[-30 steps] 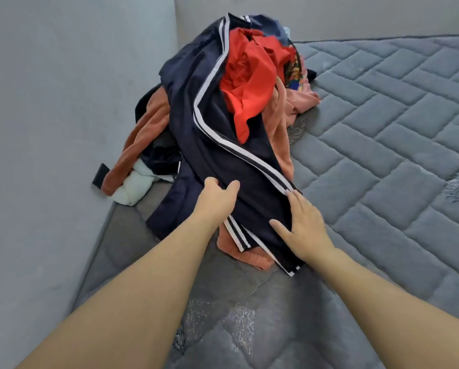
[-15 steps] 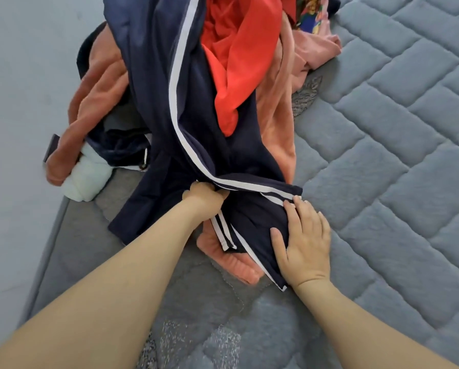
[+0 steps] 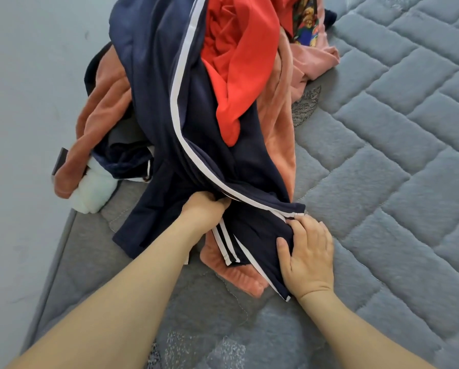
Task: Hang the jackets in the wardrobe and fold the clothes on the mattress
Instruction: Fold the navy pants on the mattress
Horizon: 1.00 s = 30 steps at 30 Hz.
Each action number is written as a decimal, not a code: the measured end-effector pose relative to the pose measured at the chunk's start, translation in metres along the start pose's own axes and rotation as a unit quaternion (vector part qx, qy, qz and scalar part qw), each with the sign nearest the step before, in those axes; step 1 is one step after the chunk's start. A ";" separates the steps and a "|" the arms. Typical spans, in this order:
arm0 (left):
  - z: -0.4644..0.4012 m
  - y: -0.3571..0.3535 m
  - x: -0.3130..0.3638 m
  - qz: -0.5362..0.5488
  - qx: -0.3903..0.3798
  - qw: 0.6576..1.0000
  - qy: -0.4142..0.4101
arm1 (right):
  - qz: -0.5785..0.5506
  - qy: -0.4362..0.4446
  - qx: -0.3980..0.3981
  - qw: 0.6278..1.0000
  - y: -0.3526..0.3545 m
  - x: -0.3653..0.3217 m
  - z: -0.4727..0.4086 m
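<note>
The head view looks down on a grey quilted mattress [image 3: 382, 182] set against a pale grey wall [image 3: 23, 102]. A heap of unfolded clothes sits at the mattress's far left corner, beside the wall.

Lying over the top of the heap and reaching toward the viewer is a navy blue track garment with white side stripes [image 3: 196, 145]. It is one piece; whether it is trousers or a jacket cannot be told from here. Two bare hands are on its near end. The left hand [image 3: 204, 209] has its fingers curled into a bunch of the navy cloth, clutching it. The right hand [image 3: 308, 251] lies over the striped hem, fingertips hooked into the fabric's edge and the thumb pressed on the cloth. This two-handed grasp at one end looks meant to draw the garment free of the heap so it can be sorted.

Counted in the heap, besides the navy piece: one bright red garment [image 3: 239, 62] resting on top, one salmon-orange fleecy garment [image 3: 278, 145] underneath with an end poking out near the hands, one pink garment [image 3: 316, 62] at the far side, one colourful printed cloth [image 3: 306, 27], and one white bundle [image 3: 94, 190] at the left edge. Nothing is folded yet. No wardrobe is in view.
</note>
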<state>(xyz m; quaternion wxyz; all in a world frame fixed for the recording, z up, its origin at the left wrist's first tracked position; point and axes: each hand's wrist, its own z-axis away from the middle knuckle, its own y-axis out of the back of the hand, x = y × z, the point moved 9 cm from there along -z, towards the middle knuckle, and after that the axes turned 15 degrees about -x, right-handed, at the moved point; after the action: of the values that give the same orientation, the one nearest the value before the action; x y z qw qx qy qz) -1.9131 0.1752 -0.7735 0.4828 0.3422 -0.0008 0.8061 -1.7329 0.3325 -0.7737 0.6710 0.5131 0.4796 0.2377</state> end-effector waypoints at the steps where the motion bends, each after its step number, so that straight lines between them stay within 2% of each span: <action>1: 0.012 0.010 0.010 -0.011 0.064 0.997 -0.044 | -0.002 -0.003 0.003 1.000 0.002 0.000 0.000; 2: 0.031 0.023 0.024 -0.028 0.154 0.982 -0.101 | -0.004 -0.009 0.003 1.000 0.003 0.001 0.000; 4: 0.080 0.038 0.058 -0.015 0.301 0.925 -0.232 | -0.006 -0.019 -0.006 1.000 0.004 0.001 0.001; 5: 0.093 0.041 0.073 0.002 0.328 0.903 -0.276 | -0.004 -0.023 -0.009 1.000 0.004 0.002 0.000; 6: 0.097 0.042 0.087 0.010 0.331 0.897 -0.294 | -0.001 -0.025 -0.010 1.000 0.003 0.003 0.000; 9: 0.076 0.044 0.103 0.003 0.270 0.931 -0.247 | -0.001 -0.018 0.000 1.000 0.004 0.002 0.002; 12: 0.063 0.037 0.079 -0.051 0.230 0.956 -0.174 | -0.005 -0.013 0.008 1.000 0.002 0.002 0.001; 16: 0.078 0.013 0.013 -0.078 0.213 0.961 -0.161 | -0.002 0.005 0.035 0.999 0.003 0.001 0.002; 18: 0.091 0.000 -0.021 -0.132 0.212 0.961 -0.123 | 0.002 0.019 0.046 0.999 0.010 -0.004 0.004; 23: 0.121 -0.037 -0.076 -0.238 0.137 0.961 -0.036 | 0.010 0.069 0.005 0.998 0.033 -0.017 0.043; 25: 0.137 -0.063 -0.097 -0.276 0.098 0.956 0.014 | 0.037 0.089 -0.044 0.994 0.037 -0.014 0.083; 27: 0.162 -0.101 -0.122 -0.300 0.047 0.950 0.071 | 0.068 0.097 -0.133 0.984 0.038 -0.004 0.123; 28: 0.177 -0.123 -0.133 -0.309 0.018 0.947 0.088 | 0.101 0.084 -0.206 0.970 0.035 0.008 0.140; 30: 0.206 -0.174 -0.144 -0.306 -0.067 0.946 0.085 | 0.193 0.031 -0.373 0.907 0.032 0.042 0.173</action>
<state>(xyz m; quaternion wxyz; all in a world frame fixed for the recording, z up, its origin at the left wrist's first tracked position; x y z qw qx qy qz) -1.6208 0.0882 -0.7524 0.7265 0.2232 0.0908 0.6435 -1.5560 0.2982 -0.7589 0.7393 0.2999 0.2678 0.5402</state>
